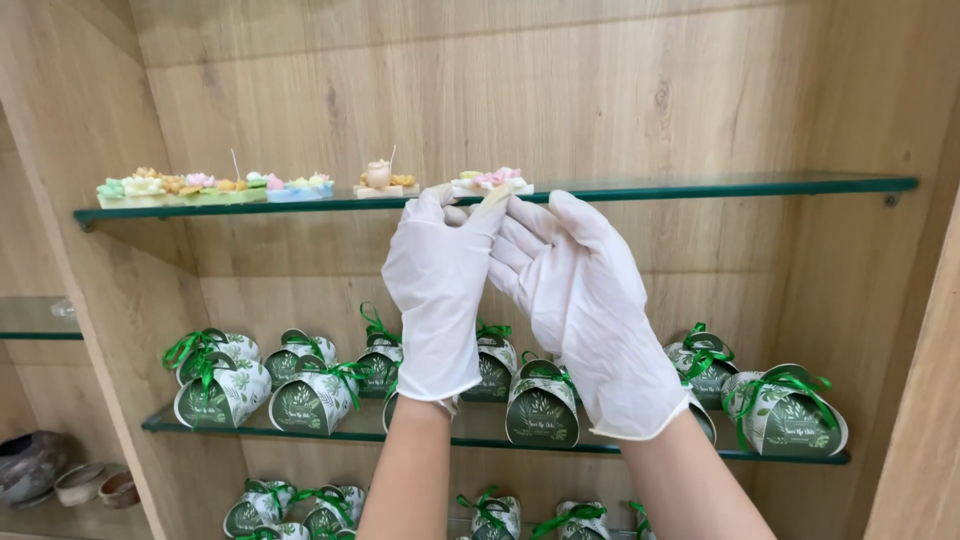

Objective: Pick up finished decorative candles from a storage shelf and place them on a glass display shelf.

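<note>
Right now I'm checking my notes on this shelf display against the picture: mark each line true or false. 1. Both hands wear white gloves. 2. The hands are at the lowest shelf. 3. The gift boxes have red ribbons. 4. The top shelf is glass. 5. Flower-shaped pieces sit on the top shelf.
1. True: the left hand and the right hand both wear white gloves.
2. False: they reach up to the top glass shelf, fingertips at a small flower-topped piece.
3. False: the gift boxes are tied with green ribbons.
4. True: it is a green-edged glass shelf.
5. True: a row of pastel flower pieces sits at its left end.
</note>
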